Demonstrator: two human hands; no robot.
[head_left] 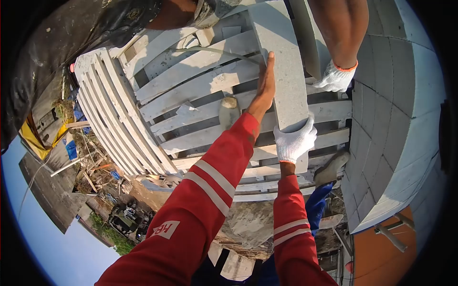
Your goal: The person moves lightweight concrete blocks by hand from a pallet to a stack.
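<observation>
A long grey concrete block [282,62] is held up over a platform of white planks. My left hand [265,85] is bare and lies flat, fingers straight, against the block's left side. My right hand [296,141], in a white glove, wraps around the block's near end from below. Both my sleeves are red with white stripes. Another person's hand [336,77], in a white glove with an orange cuff, touches the block's far right side.
White wooden planks [191,90] with gaps form the platform below. A curved wall of pale blocks [396,109] rises on the right. A shoe [331,168] rests on the planks. A person in dark clothing [95,24] stands at the upper left. Debris-strewn ground [95,176] lies far below.
</observation>
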